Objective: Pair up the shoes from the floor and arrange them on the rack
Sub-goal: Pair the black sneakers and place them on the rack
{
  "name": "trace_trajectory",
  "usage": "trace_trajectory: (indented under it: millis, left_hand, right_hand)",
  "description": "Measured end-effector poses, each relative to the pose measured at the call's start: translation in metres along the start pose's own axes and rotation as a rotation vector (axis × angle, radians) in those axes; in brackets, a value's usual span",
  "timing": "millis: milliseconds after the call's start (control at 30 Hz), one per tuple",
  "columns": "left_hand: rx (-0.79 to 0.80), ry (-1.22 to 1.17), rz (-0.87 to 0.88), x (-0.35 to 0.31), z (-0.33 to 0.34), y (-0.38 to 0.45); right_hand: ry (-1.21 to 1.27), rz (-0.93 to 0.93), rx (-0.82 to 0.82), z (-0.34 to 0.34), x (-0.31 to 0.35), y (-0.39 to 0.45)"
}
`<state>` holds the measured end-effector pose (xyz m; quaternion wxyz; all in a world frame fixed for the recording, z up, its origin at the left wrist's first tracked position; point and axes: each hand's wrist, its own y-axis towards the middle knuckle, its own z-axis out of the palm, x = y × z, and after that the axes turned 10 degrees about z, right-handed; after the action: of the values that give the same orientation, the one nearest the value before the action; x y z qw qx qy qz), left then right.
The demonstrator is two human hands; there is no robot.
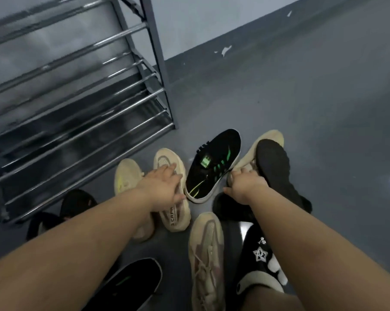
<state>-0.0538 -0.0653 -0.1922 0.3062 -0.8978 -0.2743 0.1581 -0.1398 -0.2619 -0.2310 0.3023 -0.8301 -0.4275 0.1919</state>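
Head view: left hand [165, 187] lies flat, fingers extended, on the beige lettered sneaker [172, 194] at centre. Right hand [245, 187] grips the collar of the beige sneaker [254, 156] at 2 o'clock, which has a black shoe [274, 167] lying on it. Rack [77, 90] at 10 o'clock holds no shoes I can see. Risk: several beige shoes look alike, so a mismatch is likely; lifting could tip the black shoe onto the green-striped sneaker [214, 167].

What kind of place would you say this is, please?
Probably an indoor entryway or storage corner: a metal shoe rack stands by a pale wall, with loose shoes such as a black-and-green sneaker on the grey floor.
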Motion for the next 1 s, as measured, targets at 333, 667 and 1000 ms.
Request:
trace_trajectory:
  millis: [333,667,1000]
  left_hand:
    - [0.028,-0.071,0.076,-0.037,-0.007,0.074]
    - [0.051,-0.373,0.146,-0.121,0.002,0.126]
    - [-0.105,-1.282,-0.019,-0.149,0.034,0.113]
  right_hand:
    - [0.188,0.096,-0.158,0.009,-0.056,0.035]
    - [0.692,0.460,0.089,0.027,-0.123,0.040]
    - [1.391,0.398,0.420,0.027,-0.118,0.025]
